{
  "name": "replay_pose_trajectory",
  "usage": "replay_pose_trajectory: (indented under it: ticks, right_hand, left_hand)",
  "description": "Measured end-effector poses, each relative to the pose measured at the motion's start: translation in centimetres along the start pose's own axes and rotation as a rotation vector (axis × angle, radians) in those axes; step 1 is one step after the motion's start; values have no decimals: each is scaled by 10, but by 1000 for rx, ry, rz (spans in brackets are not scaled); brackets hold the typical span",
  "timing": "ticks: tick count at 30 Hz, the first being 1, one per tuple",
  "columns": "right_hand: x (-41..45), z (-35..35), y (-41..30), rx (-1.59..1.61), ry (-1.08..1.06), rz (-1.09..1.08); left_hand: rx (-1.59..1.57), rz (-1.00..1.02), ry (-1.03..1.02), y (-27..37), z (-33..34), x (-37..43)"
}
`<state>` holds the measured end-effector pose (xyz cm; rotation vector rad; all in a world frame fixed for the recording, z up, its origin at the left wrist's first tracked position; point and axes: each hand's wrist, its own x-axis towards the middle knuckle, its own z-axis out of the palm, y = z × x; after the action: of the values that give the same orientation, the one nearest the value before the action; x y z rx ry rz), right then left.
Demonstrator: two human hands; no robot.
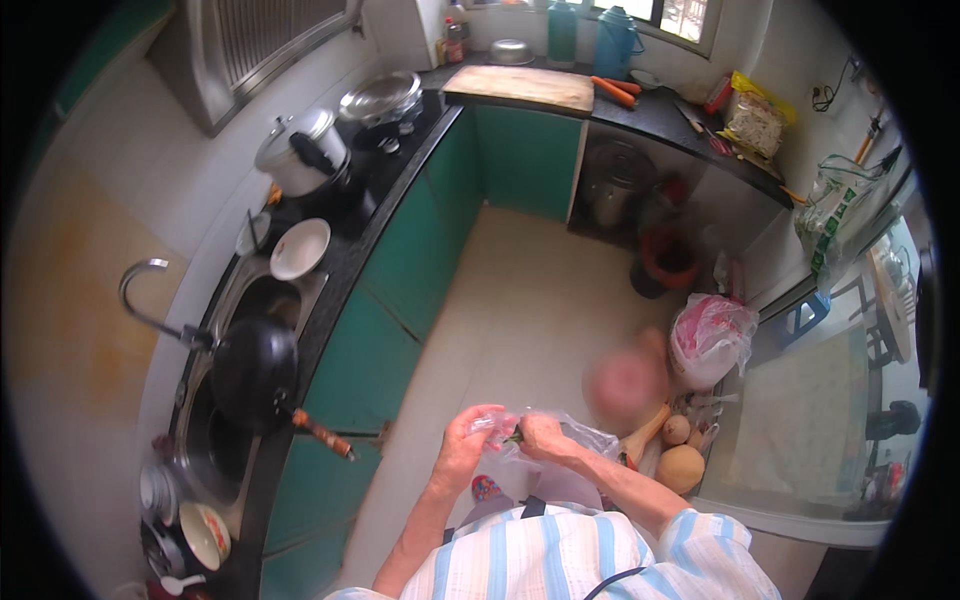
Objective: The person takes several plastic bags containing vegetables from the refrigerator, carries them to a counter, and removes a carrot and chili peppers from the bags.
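Note:
A clear plastic bag (592,436) is stretched between my two hands at waist height. My left hand (463,442) grips its gathered left side, with film over the fingers. My right hand (543,436) is bent down onto the bag just to the right, its fingertips mostly hidden. Between the hands shows a small piece of something green (514,436), perhaps a vegetable stem; whether my right fingers pinch it too is unclear. Below and to the right, a long tan squash (646,433) and a round yellowish-brown squash or melon (681,469) lie on the floor.
At left, a wok (255,373) sits over the sink (202,457), its wooden handle jutting past the counter edge. A pressure cooker (304,154) stands on the stove. Carrots (615,90) lie beside a cutting board (521,86). On the right stand a bag-covered bucket (709,349) and a bin (667,259).

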<state>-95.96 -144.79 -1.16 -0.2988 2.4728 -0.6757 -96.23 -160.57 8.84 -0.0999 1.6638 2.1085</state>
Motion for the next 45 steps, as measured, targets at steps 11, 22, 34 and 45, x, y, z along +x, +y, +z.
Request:
replay_pose_trajectory:
  ticks: [11, 22, 34, 45]
  right_hand:
    - [43, -138, 86, 87, 159, -52]
    - [82, -311, 120, 240, 235, 142]
    - [199, -435, 236, 1393, 171, 15]
    - [268, -545, 373, 1642, 644, 100]
  left_hand:
    - [-80, -80, 16, 43, 47, 155]
    - [-130, -75, -89, 78, 79, 322]
    - [-136, -180, -272, 147, 85, 505]
    - [-76, -234, -228, 178, 126, 629]
